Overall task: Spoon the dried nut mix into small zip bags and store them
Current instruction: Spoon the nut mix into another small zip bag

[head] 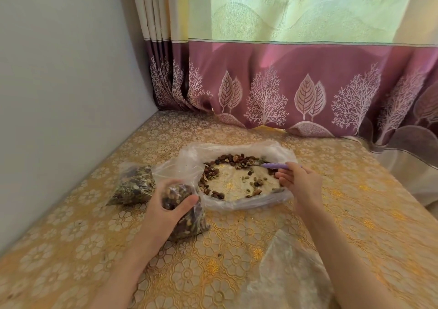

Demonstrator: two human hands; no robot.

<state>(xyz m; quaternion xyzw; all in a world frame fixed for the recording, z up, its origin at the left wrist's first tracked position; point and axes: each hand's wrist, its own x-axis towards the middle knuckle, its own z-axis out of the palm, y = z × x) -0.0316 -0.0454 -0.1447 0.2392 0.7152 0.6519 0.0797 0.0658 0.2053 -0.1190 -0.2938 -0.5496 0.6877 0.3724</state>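
A large clear plastic bag (239,203) lies open on the table with dried nut mix (214,173) spread in a ring inside it. My right hand (302,184) holds a purple-handled spoon (275,165) whose bowl lies in the mix at the far side. My left hand (166,204) grips a small zip bag (187,223) partly filled with nuts, standing just left of the big bag with its mouth up. A filled small bag (132,185) lies further left.
The table carries a gold floral cloth (94,237). Empty clear bags (289,275) lie near the front right. A grey wall stands on the left, and a purple and green curtain (284,83) hangs along the back.
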